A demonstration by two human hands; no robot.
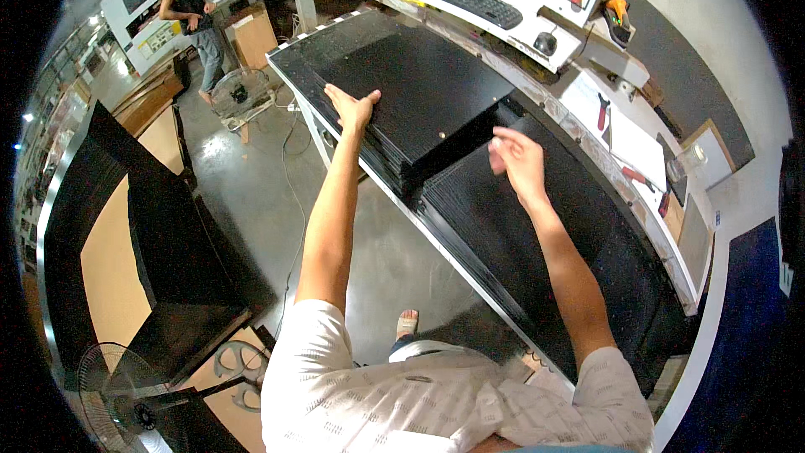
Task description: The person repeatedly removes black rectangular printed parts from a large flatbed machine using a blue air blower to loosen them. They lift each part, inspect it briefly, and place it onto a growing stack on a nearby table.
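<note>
Two stacks of flat black panels lie on a long table [285, 63]. My left hand [352, 109] rests against the left edge of the farther stack [419, 88], with fingers spread and thumb apart, gripping nothing. Over the far end of the nearer stack [537, 218], close to the dark gap between the two, is my right hand [520, 159]. Its fingers are loosely bent and partly blurred, and no object shows in them. Small light spots mark holes near the corners of the farther stack's top panel.
Beyond the table, a raised shelf bears a keyboard [465, 0], a mouse [545, 43], an orange-and-black scanner [618, 21] and red-handled tools [604, 111]. To the left stand more black panels [193, 243] and a fan [126, 394]. Another person [189, 21] stands farther back near a floor fan [241, 99].
</note>
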